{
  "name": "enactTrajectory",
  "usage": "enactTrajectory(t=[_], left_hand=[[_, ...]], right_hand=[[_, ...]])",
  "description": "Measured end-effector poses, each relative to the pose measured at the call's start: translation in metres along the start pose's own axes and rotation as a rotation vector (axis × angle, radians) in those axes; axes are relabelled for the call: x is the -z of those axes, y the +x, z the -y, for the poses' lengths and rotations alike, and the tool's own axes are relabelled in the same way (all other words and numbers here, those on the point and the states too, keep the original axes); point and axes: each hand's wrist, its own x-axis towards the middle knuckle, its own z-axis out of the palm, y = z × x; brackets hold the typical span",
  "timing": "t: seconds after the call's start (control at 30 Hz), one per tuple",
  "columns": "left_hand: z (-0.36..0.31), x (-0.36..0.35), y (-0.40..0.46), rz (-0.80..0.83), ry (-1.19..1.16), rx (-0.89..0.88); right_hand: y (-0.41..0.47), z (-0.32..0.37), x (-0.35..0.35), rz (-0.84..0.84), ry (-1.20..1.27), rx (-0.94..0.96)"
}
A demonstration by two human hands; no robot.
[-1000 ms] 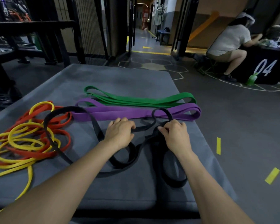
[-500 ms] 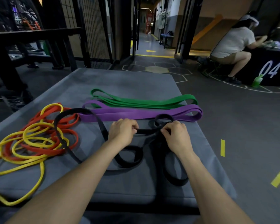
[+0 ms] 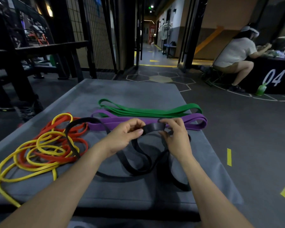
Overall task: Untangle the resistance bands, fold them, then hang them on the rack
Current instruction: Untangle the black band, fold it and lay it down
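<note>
On the mat (image 3: pixel 138 89), green band (image 3: pixel 155 110) and purple band (image 3: pixel 192 120) lie folded near the far edge; red band (image 3: pixel 79 130) and yellow band (image 3: pixel 23 162) tangle at the left edge. I see my left hand (image 3: pixel 123 137) and right hand (image 3: pixel 176 137) each pinching the black band (image 3: pixel 152 127), stretched left-right between them, its loops trailing toward the near edge.

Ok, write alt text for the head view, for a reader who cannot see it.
Two hands, left hand and right hand, pinch a loop of a black band above a grey mat. Folded purple band and green band lie beyond; tangled yellow band and orange band lie left.
</note>
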Motion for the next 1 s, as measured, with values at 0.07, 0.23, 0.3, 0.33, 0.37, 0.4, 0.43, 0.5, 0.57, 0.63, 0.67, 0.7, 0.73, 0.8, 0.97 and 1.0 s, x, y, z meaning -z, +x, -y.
enactTrajectory(t=[0.07, 0.23, 0.3, 0.33, 0.37, 0.4, 0.43, 0.5, 0.57, 0.63, 0.67, 0.7, 0.73, 0.8, 0.97, 1.0], left_hand=[[-0.001, 0.005, -0.002, -0.063, -0.113, 0.014], [0.006, 0.018, -0.004, -0.152, 0.180, 0.091], [0.005, 0.014, -0.006, -0.094, 0.292, 0.043], [0.002, 0.011, -0.007, -0.084, 0.317, 0.015], [-0.001, 0.008, -0.008, -0.090, 0.354, -0.015], [-0.003, 0.006, -0.008, -0.108, 0.401, -0.055], [-0.005, 0.004, -0.007, -0.135, 0.436, -0.100], [-0.006, 0.004, -0.006, -0.170, 0.431, -0.168], [-0.008, 0.006, -0.005, -0.161, 0.362, -0.201], [-0.014, 0.009, -0.007, -0.156, 0.297, -0.218], [-0.018, 0.011, -0.009, -0.165, 0.269, -0.222], [-0.023, 0.013, -0.012, -0.170, 0.239, -0.222], [-0.029, 0.016, -0.017, -0.164, 0.210, -0.225], [-0.042, 0.023, -0.028, -0.133, 0.209, -0.242], [-0.087, 0.046, -0.052, -0.148, 0.288, -0.230], [-0.098, 0.049, -0.057, -0.190, 0.302, -0.213]], right_hand=[[-0.001, 0.002, -0.002, -0.016, -0.010, 0.033], [0.001, 0.019, 0.000, 0.038, 0.065, 0.118], [-0.001, 0.027, -0.001, 0.076, 0.097, 0.148], [-0.002, 0.031, -0.002, 0.091, 0.115, 0.149], [-0.003, 0.034, -0.003, 0.106, 0.131, 0.145], [-0.004, 0.037, -0.004, 0.117, 0.141, 0.141], [-0.005, 0.040, -0.005, 0.122, 0.148, 0.137], [-0.007, 0.043, -0.006, 0.105, 0.179, 0.128], [-0.007, 0.045, -0.007, 0.072, 0.192, 0.125], [-0.006, 0.046, -0.009, 0.038, 0.133, 0.109], [-0.005, 0.048, -0.010, 0.016, 0.099, 0.099], [-0.003, 0.051, -0.010, -0.008, 0.066, 0.098], [0.000, 0.055, -0.009, -0.027, 0.036, 0.113], [0.008, 0.063, -0.006, 0.027, -0.003, 0.156], [0.017, 0.109, 0.010, 0.255, 0.065, 0.105], [0.018, 0.119, 0.015, 0.211, 0.054, 0.109]])
